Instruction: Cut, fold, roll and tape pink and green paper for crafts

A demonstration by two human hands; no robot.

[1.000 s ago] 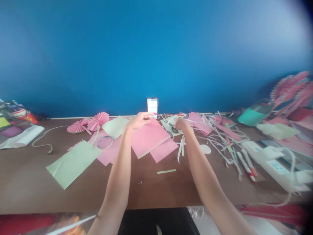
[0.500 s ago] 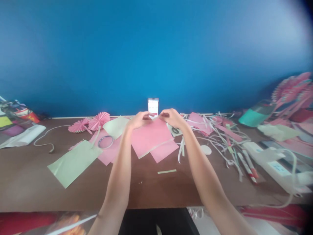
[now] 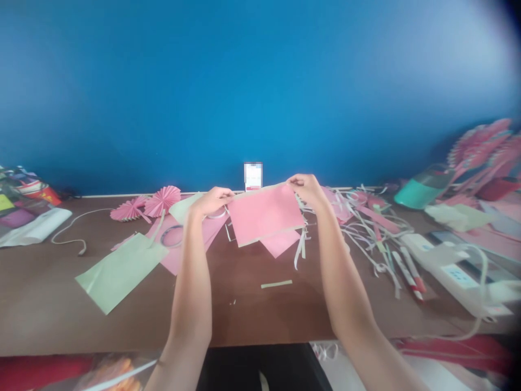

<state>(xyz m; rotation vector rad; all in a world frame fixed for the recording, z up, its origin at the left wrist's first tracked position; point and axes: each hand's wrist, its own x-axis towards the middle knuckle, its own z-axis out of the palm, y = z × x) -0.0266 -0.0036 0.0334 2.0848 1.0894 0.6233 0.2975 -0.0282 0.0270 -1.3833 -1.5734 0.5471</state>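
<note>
Both hands hold up a pink sheet of paper by its upper corners, with pale strips along its top and bottom edges. My left hand pinches the top left corner, and my right hand pinches the top right one. Beneath it, part of another pink sheet lies on the table. Left of my left forearm are a pale green sheet and a roll of tape resting on pink paper. A short pale green strip lies nearer to me.
Two pink folded paper fans lie at the back left. A phone stands against the blue wall. Tangled paper strips, pens and a white power strip occupy the right side. A white cable curls at left.
My hands have moved apart, from near the middle of the sheet's top to its two corners. The pink sheet is now stretched wide and turned more level.
</note>
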